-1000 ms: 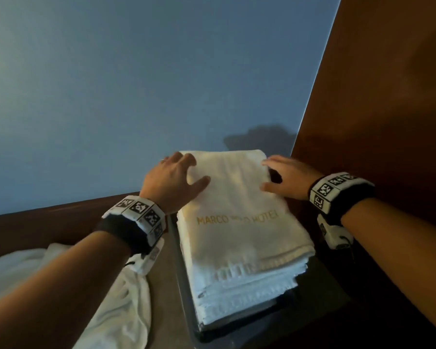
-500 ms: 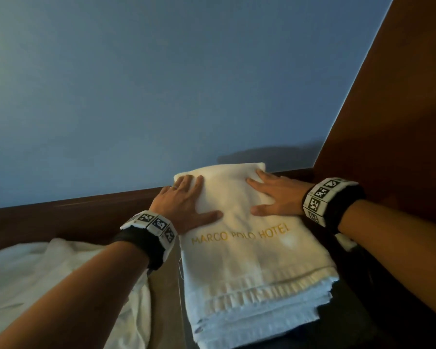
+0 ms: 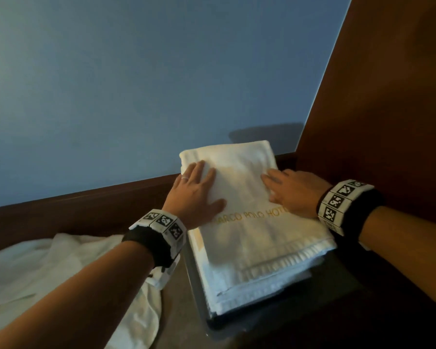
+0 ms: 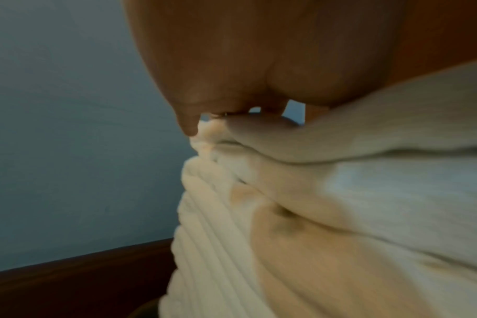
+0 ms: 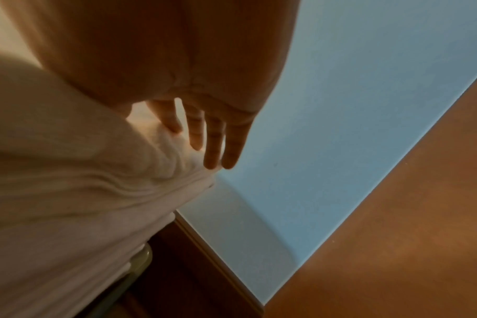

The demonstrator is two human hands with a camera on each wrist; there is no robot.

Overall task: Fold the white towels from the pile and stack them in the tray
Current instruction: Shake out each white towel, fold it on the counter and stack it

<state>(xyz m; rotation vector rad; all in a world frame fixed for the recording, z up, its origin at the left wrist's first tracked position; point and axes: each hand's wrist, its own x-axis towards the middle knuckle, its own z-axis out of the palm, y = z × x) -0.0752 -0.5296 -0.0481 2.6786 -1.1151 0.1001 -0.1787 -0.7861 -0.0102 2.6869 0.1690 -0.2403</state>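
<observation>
i am pressing both my left hand [image 3: 195, 196] and right hand [image 3: 291, 191], fingers spread flat, on the folded towel [image 3: 252, 230] topping the stack in the tray [image 3: 196, 280], its long axis running away from me, unfolded pile [image 3: 61, 270] lying nearer my left.

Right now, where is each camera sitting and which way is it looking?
Head: up on the person's head, looking down at the towel stack in the tray; both forearms show, left hand and right hand flat on top.
Left wrist: under the left palm, facing the stack's side.
Right wrist: under the right palm, facing the blue wall.
Shared: all three show the towels.
</observation>
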